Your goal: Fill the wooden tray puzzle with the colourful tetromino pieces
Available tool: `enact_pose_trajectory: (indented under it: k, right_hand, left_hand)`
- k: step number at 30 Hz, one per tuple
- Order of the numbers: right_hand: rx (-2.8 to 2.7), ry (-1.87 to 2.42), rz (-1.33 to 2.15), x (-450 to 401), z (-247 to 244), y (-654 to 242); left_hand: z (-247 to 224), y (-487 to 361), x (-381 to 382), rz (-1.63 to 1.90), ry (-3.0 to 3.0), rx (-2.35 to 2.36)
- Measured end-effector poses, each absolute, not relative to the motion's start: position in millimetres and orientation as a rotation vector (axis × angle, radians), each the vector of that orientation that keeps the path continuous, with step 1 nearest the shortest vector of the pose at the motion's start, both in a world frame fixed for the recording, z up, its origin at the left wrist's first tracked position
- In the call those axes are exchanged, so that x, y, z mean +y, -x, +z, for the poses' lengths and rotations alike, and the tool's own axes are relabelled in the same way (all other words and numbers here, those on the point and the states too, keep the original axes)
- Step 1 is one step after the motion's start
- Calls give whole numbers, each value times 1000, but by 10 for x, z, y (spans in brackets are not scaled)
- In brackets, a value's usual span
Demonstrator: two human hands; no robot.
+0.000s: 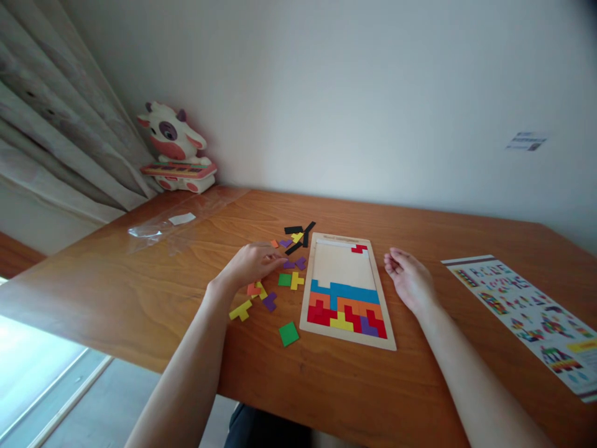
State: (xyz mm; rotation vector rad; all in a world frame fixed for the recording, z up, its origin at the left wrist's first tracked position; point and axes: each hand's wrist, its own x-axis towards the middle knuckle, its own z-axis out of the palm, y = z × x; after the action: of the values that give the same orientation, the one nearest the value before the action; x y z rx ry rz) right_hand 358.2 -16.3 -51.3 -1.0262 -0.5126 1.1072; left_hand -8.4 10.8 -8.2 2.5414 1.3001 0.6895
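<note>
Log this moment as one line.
left hand: at purple piece | right hand: curled beside puzzle board | puzzle board: partly filled, red piece near top

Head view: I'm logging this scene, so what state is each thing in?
Wooden block-puzzle board: flat, partly filled
Loose puzzle pieces: scattered left of board
Left hand: fingertips at purple piece, hold unclear
Right hand: fingers curled, beside board
Clear plastic wrapping: lying crumpled
Printed pattern sheet: unfolded, flat
Cow-shaped toy keyboard: upright
Curtain: hanging in folds
</note>
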Motion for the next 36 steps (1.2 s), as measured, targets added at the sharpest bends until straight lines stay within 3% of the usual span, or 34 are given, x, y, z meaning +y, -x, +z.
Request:
enact_pose_trajectory:
  k: [7,14,36]
  right_hand:
    - [-577,1051,1070,-135,-547,-3582]
    - [-668,1017,1044,-151,-536,-3556]
    - [-722,996,1045,-152,-549,-3547]
  left_hand:
    - [40,445,-189,717,-2601,1378]
    - [-169,674,-479,691,-2672,1458]
    - [-250,671,-424,807,-2525,1559]
